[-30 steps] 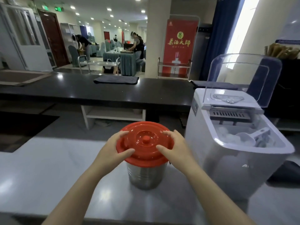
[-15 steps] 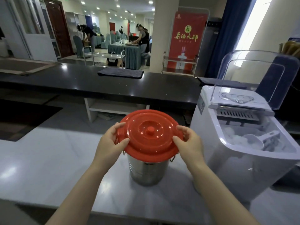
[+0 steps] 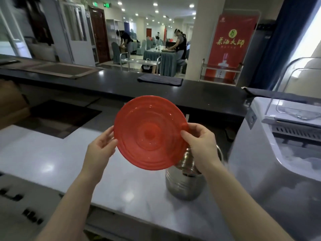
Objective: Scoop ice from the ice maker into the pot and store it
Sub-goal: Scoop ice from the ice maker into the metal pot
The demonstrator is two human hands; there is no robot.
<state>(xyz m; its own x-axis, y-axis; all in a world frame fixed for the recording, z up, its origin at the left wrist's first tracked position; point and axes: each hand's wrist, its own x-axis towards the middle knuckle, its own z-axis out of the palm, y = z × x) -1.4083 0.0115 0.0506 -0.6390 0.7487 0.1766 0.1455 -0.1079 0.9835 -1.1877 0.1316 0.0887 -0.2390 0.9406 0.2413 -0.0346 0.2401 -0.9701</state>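
The 2 hands held the red lid [image 3: 150,132] tilted up, underside facing the camera: the left hand [image 3: 100,150] gripped its left edge, the right hand [image 3: 201,145] pinched its right edge. The uncovered steel pot [image 3: 185,184] stood on the grey counter [image 3: 43,159] (just beside the white ice maker [image 3: 271,171], lid raised).

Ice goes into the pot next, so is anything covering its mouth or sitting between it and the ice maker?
Partly. The red lid, held up in both hands, and the right hand hang over the pot. Nothing visible stands between pot and ice maker.
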